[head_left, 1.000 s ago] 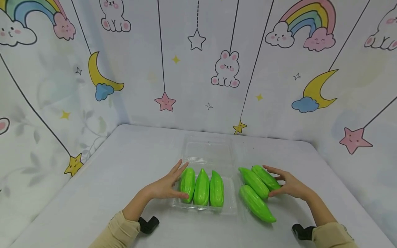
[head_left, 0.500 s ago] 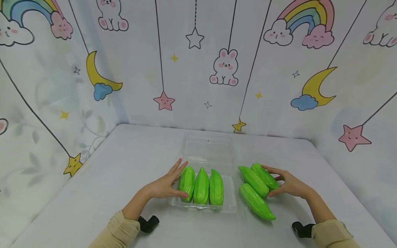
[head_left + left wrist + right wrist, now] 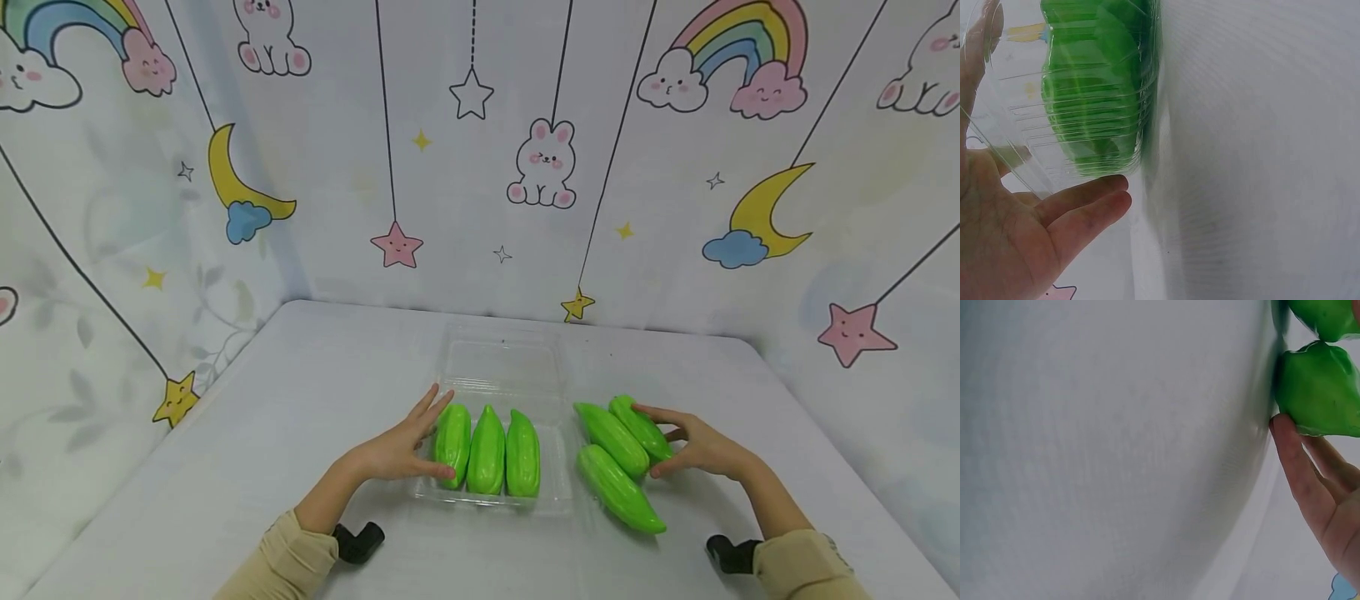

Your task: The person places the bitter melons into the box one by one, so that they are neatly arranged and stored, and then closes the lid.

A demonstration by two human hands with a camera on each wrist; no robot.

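A clear plastic clamshell box (image 3: 555,467) stands mid-table with its lid (image 3: 501,358) folded back. Three bright green, ridged, gourd-like imitation vegetables (image 3: 487,450) lie side by side in it. My left hand (image 3: 393,450) rests at the box's left side, fingers spread and thumb over the front left corner; in the left wrist view its fingers are straight by the clear wall (image 3: 1085,125). Right of the box lie three more such vegetables (image 3: 615,487). My right hand (image 3: 705,450) is beside the far right one (image 3: 645,427), fingers extended along it; the right wrist view shows fingertips against a green end (image 3: 1319,390).
A white cloth covers the table (image 3: 360,358). Behind and beside it hang white sheets (image 3: 322,167) printed with rainbows, moons, stars and rabbits. A black wrist mount (image 3: 360,543) sits under the left wrist, another black mount (image 3: 733,557) under the right.
The head view has shifted very slightly. Both hands, the box and the green vegetables stay almost where they were.
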